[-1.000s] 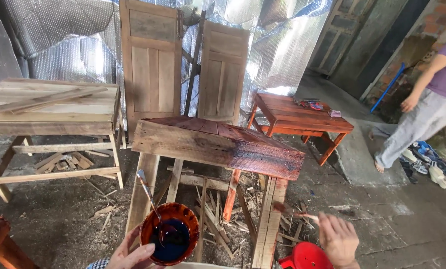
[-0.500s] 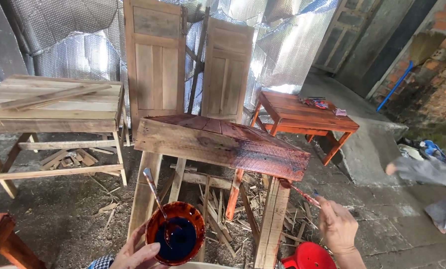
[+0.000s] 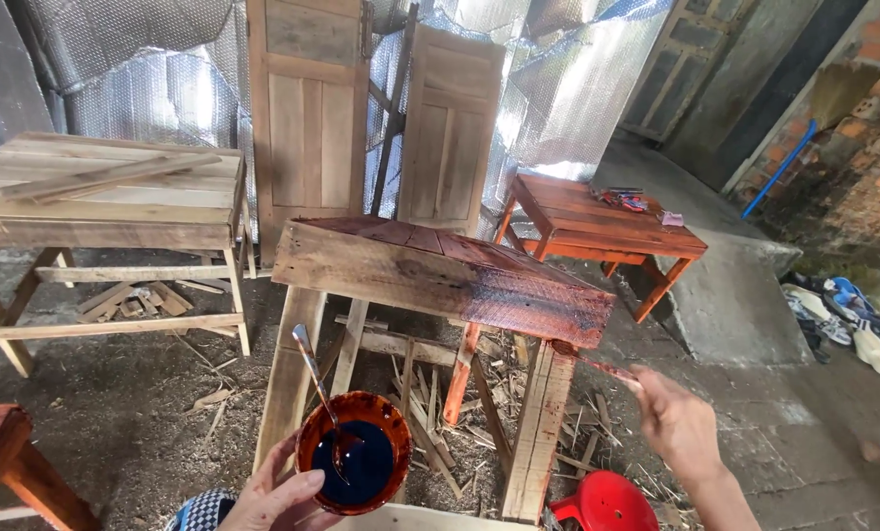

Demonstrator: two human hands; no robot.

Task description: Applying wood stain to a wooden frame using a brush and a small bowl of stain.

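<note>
Soft daylight fills the scene, and it is bright enough to see everything well. The shiny foil sheets (image 3: 558,88) on the far wall glare white near the middle, and the wet red stain on the near table (image 3: 440,270) shines a little, while under the tables it is darker. The picture is sharp in the middle, but lines bend at the edges and a small spot at the far right is blurry.

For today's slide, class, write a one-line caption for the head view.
Left hand holds a bowl of dark stain; right hand brushes the half-stained wooden table.
</note>
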